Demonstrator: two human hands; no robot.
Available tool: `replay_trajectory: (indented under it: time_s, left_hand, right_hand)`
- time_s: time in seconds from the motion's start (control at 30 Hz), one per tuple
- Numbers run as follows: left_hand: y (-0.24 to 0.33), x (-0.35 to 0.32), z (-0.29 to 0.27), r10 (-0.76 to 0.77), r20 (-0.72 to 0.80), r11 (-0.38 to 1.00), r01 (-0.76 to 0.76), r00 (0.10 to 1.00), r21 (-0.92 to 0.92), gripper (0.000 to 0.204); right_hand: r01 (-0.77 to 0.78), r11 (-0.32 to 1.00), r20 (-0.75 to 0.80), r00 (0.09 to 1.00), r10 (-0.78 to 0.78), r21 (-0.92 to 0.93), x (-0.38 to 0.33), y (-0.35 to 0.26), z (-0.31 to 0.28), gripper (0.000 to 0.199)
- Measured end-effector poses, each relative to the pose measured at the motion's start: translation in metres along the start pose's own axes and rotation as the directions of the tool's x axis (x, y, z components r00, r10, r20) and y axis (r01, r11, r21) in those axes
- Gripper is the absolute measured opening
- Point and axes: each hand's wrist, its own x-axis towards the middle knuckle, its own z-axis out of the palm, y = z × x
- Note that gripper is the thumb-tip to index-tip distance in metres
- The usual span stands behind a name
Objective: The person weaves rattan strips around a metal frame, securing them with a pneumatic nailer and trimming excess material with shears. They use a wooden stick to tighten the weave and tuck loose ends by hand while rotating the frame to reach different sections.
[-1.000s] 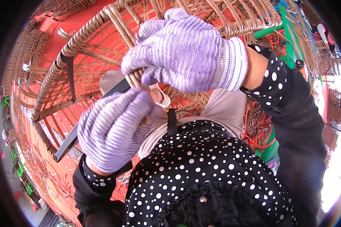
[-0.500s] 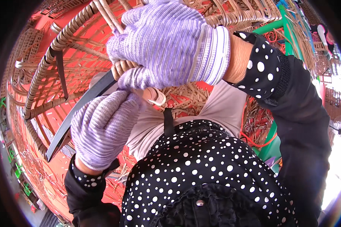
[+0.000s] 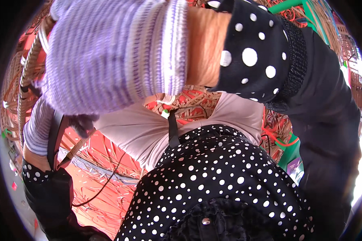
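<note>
My right hand [image 3: 108, 52], in a purple striped knit glove, is raised very close to the camera and blurred. Its fingers curl down around a thin cane strip [image 3: 77, 148] that runs down to the left. My left hand [image 3: 35, 127], in a matching glove, is low at the left and half hidden behind the right hand. It closes around a dark flat bar [image 3: 54, 134] beside the rim of a woven rattan frame [image 3: 27, 78]. Both arms wear black sleeves with white dots.
My dotted black skirt [image 3: 213, 180] and pale top [image 3: 149, 132] fill the middle. Loose cane cuttings lie on the red floor [image 3: 96, 188]. A thin black cord [image 3: 108, 180] trails across it. Green frame parts [image 3: 289, 6] and more wickerwork stand at the top right.
My right hand has risen toward the camera and now hides most of the rattan frame. My left hand and the dark bar have shifted to the left edge.
</note>
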Motion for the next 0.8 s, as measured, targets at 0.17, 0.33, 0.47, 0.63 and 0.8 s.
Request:
replay_trajectory:
  time_s: [0.17, 0.33, 0.47, 0.63, 0.8]
  left_hand:
    - [-0.004, -0.004, -0.001, 0.01, -0.01, 0.977, -0.012, 1.0, -0.213, 0.036]
    - [0.002, -0.011, 0.0, 0.06, 0.024, 0.954, -0.05, 0.998, -0.295, 0.034]
    - [0.014, -0.017, 0.001, 0.138, 0.057, 0.989, -0.135, 0.989, -0.055, 0.03]
    - [0.027, -0.024, 0.012, 0.328, -0.004, 0.914, -0.316, 0.945, 0.256, 0.017]
    - [0.029, -0.022, 0.016, 0.229, 0.101, 0.964, -0.211, 0.968, -0.163, 0.022]
  right_hand:
    - [-0.022, 1.0, -0.011, 1.0, 0.022, 0.009, 0.0, 0.003, -0.002, 0.025]
    - [-0.03, 0.999, -0.008, 1.0, 0.03, 0.018, 0.001, 0.001, -0.003, 0.024]
    - [-0.036, 0.999, 0.02, 0.999, 0.035, 0.036, 0.004, 0.0, -0.001, 0.025]
    - [-0.039, 0.996, 0.051, 0.998, 0.036, 0.074, 0.01, -0.005, -0.001, 0.025]
    - [-0.044, 0.991, 0.09, 0.995, 0.033, 0.124, 0.017, -0.009, 0.001, 0.025]
